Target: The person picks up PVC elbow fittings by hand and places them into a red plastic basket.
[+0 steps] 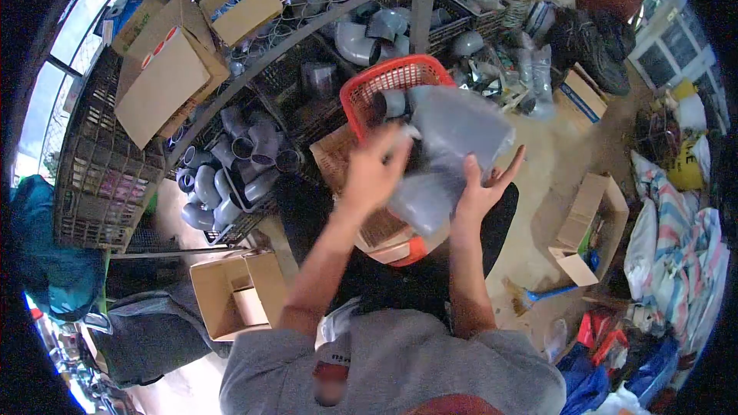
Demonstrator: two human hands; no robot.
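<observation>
My left hand (375, 173) is blurred by motion at the left side of a red plastic basket (355, 96). Its fingers are curled as in a pinch, with a whitish scrap by the fingertips that I cannot make out. My right hand (483, 192) is open, fingers spread and thumb up, against the right side of the bagged goods. A large clear plastic bag with grey contents (461, 127) lies over the basket, and a second grey-filled bag (423, 201) sits below it. A grey pipe fitting (390, 104) shows at the basket's left.
Dark crates with grey pipe elbows (207, 184) stand at the left, with more elbows (357, 42) behind the basket. Cardboard boxes (201, 296) stand on the left and right. A blue-handled broom (550, 292) and striped sacks (665, 238) lie at the right.
</observation>
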